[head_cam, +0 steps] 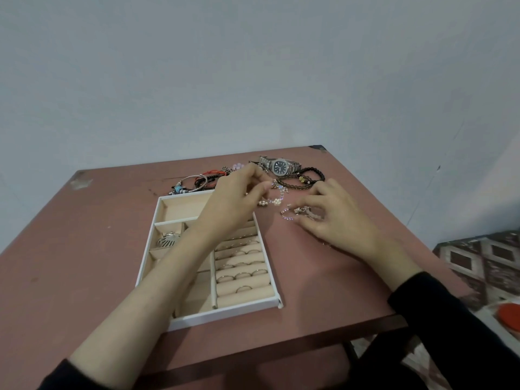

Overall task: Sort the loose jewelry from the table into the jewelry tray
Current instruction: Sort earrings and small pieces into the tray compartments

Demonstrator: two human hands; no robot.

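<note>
Left hand [236,198] is pinching a pearl chain [274,200] just past the jewelry tray [225,313]. Right hand [334,220], fingers curled, pinches a sparkly hoop [288,216] on the table [84,249].

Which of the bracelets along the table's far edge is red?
The braided cord bracelet just right of the silver bangle; the beaded ones near the watch are dark.

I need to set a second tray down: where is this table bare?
Barest: the wide strip of reddish-brown table left of the white beige-lined jewelry tray. The near right corner is bare too, though the right forearm crosses it. Crowded: the far edge with the silver wristwatch and dark beaded bracelets, and small pearl pieces beside the tray's far right corner.
</note>
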